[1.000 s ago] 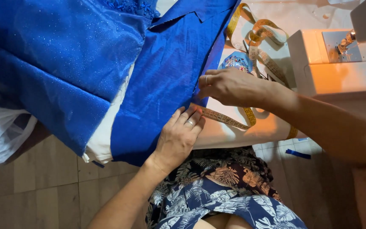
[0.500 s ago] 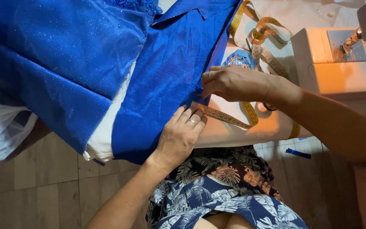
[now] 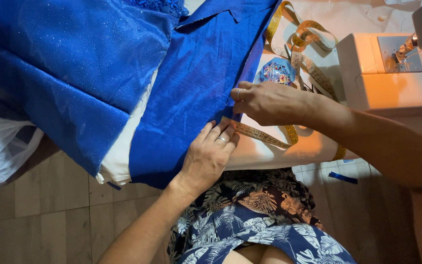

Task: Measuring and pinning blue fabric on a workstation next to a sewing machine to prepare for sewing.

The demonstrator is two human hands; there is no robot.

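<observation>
Pressing flat with the left hand (image 3: 206, 157) on the blue fabric (image 3: 191, 93) edge as before, right hand (image 3: 269, 101) now shifted slightly, fingers pinched shut on the yellow measuring tape (image 3: 264, 137), sewing machine (image 3: 391, 68) beyond.
</observation>
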